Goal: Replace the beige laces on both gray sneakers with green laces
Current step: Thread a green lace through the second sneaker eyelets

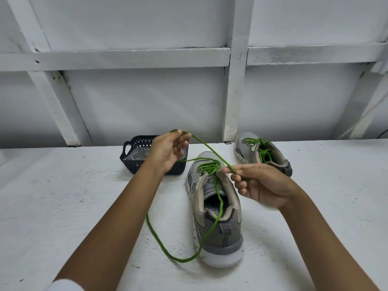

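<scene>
I count two gray sneakers on my screen: the near sneaker (218, 227) and the far sneaker (241, 148). Green laces come to two as well, one to each shoe: the near green lace (159, 246) and the far green lace (263, 153). There is one basket, a dark plastic basket (130, 164) with a lattice wall and two handle openings. Two hands are in view, the left hand (165, 152) and the right hand (262, 183). One ring (180, 149) shows on a left finger. One white tabletop (63, 196) carries it all.
</scene>
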The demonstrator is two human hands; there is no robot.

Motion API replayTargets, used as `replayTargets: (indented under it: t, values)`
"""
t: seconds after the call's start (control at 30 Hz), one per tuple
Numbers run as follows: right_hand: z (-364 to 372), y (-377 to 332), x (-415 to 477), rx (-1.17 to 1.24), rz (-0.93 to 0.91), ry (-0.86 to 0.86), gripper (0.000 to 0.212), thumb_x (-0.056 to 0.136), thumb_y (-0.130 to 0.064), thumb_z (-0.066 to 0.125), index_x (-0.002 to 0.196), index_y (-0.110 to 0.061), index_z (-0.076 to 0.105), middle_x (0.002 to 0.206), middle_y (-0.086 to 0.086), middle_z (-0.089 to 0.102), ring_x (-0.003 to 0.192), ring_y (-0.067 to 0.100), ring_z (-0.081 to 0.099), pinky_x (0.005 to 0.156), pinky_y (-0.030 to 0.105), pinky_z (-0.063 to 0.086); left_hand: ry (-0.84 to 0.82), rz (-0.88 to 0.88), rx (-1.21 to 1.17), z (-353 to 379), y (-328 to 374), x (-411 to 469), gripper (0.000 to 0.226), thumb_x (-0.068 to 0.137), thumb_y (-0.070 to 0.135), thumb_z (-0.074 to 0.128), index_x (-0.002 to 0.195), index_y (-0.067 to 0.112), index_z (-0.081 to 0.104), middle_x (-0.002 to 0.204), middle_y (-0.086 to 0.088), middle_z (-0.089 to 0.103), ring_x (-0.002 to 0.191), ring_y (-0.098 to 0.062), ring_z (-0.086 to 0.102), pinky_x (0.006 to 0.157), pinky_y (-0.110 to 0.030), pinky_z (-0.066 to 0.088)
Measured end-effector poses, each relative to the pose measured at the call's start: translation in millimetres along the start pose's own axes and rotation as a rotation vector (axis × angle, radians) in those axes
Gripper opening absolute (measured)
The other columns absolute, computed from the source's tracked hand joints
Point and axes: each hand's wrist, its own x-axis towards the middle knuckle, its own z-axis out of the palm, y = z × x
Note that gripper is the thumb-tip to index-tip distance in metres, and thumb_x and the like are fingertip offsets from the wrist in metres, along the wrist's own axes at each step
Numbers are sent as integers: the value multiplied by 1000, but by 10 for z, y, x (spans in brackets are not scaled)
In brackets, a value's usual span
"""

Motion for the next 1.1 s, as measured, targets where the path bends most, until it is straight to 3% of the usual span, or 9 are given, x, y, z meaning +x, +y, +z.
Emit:
replayTargets:
  t: [0.13, 0.27, 0.33, 0.4, 0.5, 0.57, 0.67, 0.83, 1.1]
  values:
    - [-45, 5, -4, 71, -95, 27, 28, 89, 10, 39, 104, 5, 63, 70, 5, 63, 57, 10, 61, 56, 20, 55, -20, 14, 754, 134, -70, -224, 31, 98, 35, 44, 88, 13, 63, 65, 8, 64, 58, -8, 50, 56, -22, 30]
    - [-21, 58, 56, 104, -201, 206, 18, 90, 9, 45, 95, 3, 61, 72, 9, 71, 63, 14, 69, 61, 23, 58, -37, 270, 1072, 248, -306, -453, 36, 95, 44, 45, 79, 17, 62, 79, -1, 58, 82, -21, 55, 68, -26, 41]
    - [10, 106, 88, 122, -249, 269, 14, 91, 8, 46, 93, 3, 59, 72, 9, 72, 64, 16, 71, 61, 24, 59, -28, 275, 1189, 285, -454, -468, 39, 90, 55, 46, 80, 22, 65, 104, -7, 57, 108, -26, 50, 90, -33, 41]
    - [44, 156, 115, 109, -285, 303, 11, 92, 5, 48, 93, 0, 58, 73, 8, 73, 68, 16, 71, 62, 23, 58, -42, 240, 1250, 301, -563, -454, 39, 87, 60, 46, 85, 26, 67, 118, -4, 52, 122, -24, 40, 100, -34, 32]
    - [85, 215, 142, -47, -284, 398, 11, 92, -3, 54, 91, -11, 62, 74, -4, 67, 66, 4, 62, 59, 19, 51, -66, 264, 1180, 286, -657, -404, 33, 86, 56, 49, 75, 30, 66, 105, -7, 60, 115, -27, 48, 95, -34, 36]
    - [97, 245, 166, -112, -280, 448, 11, 92, -7, 55, 94, -14, 63, 75, -5, 61, 64, 3, 53, 58, 17, 44, -75, 263, 1051, 280, -662, -416, 31, 85, 44, 53, 63, 26, 65, 84, -9, 62, 93, -27, 54, 85, -33, 39]
    - [126, 273, 205, -53, -319, 452, 11, 91, -2, 55, 91, -11, 62, 74, 2, 60, 59, 5, 54, 52, 16, 47, -126, 209, 761, 279, -667, -517, 28, 72, 35, 50, 50, 17, 49, 62, -3, 46, 66, -17, 44, 69, -31, 36]
    - [156, 320, 258, -25, -373, 460, 13, 86, 6, 59, 84, -7, 61, 73, 8, 62, 61, 11, 60, 59, 17, 53, -168, 149, 500, 268, -702, -546, 5, 84, 11, 55, 79, 9, 56, 81, -8, 47, 79, -14, 44, 74, -31, 36]
    - [147, 362, 333, -100, -427, 510, 14, 85, 7, 61, 84, -7, 61, 71, 7, 65, 60, 11, 61, 63, 19, 54, -156, 156, 412, 288, -703, -596, 22, 90, -2, 50, 73, 7, 60, 77, -11, 53, 79, -17, 50, 73, -28, 42]
